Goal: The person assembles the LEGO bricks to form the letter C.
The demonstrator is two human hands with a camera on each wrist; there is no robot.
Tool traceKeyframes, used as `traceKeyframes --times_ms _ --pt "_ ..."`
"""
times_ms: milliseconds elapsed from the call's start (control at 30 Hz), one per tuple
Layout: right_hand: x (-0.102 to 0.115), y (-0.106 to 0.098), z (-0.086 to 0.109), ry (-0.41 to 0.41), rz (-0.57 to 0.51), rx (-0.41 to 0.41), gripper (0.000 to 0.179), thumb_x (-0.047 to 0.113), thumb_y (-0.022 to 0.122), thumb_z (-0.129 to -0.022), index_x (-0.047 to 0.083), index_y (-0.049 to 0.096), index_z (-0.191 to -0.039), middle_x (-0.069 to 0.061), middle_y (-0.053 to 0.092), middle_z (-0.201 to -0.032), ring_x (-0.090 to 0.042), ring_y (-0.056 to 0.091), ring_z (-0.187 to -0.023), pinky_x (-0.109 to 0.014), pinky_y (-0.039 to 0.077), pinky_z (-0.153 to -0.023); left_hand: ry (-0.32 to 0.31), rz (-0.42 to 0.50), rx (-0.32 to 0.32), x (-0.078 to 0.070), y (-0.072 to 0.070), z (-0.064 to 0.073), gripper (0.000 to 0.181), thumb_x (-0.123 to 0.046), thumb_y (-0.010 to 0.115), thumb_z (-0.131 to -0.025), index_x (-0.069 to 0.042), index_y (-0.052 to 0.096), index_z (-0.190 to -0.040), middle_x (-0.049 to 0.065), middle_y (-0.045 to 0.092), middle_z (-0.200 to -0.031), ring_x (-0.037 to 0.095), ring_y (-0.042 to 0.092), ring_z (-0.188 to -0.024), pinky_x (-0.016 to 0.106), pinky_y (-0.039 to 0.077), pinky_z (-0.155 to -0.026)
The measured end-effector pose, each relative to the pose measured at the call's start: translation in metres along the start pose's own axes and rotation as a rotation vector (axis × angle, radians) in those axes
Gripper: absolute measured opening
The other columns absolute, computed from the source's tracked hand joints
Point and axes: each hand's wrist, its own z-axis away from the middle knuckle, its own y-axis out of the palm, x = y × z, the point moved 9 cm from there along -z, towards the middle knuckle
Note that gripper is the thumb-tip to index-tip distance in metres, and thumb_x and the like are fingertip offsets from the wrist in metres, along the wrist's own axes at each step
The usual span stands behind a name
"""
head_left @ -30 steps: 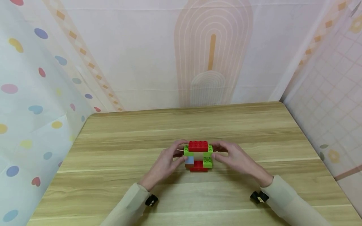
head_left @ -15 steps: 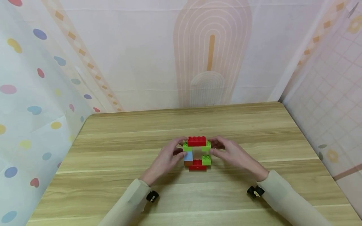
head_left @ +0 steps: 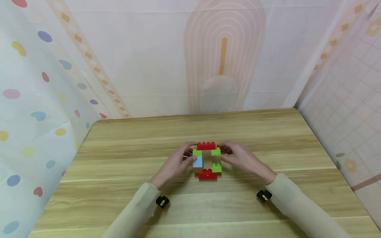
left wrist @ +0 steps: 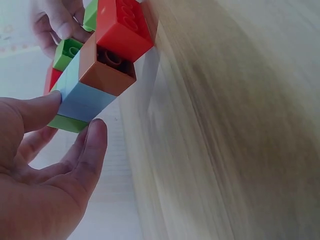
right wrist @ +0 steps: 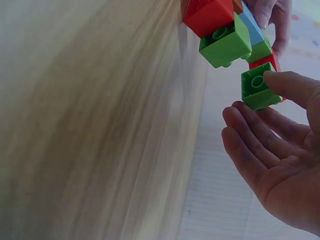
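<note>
Both hands hold a frame of toy building bricks between them. A red brick (head_left: 206, 146) spans its top, with a green brick (head_left: 215, 152) under the right end. On the left, a blue brick (head_left: 197, 161) sits above a brown brick (head_left: 197, 170). Another red brick (head_left: 207, 176) crosses the bottom, carrying a lower green brick (head_left: 216, 168) at its right. A gap separates the two right-hand green bricks. My left hand (head_left: 175, 162) pinches the blue side between thumb and fingers. My right hand (right wrist: 280, 150) has its thumb and fingers on the upper green brick, whose hollow underside shows.
The frame is over the middle of a wood-grain table (head_left: 125, 185). Patterned cloth (head_left: 148, 59) hangs behind the table and along both sides. A small black band (head_left: 162, 201) shows at the left wrist and a similar one (head_left: 264, 195) at the right.
The top of the brick frame has tilted, with its red brick shifting away from the person. Both hands have moved slightly forward with it, keeping their hold.
</note>
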Motion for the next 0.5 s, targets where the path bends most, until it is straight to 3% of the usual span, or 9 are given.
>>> traceKeyframes --times_ms 500 --pt "-0.006 0.005 -0.013 0.005 0.070 0.037 0.032 0.018 0.071 -0.094 0.005 0.066 -0.123 -0.002 0.069 -0.105 -0.014 0.063 -0.092 -0.034 0.055 -0.082 -0.083 0.001 0.070 0.015 0.006 -0.012 0.046 -0.017 0.062 -0.100 -0.015 0.048 -0.143 0.012 0.063 -0.118 0.025 0.063 -0.106 0.042 0.054 -0.089"
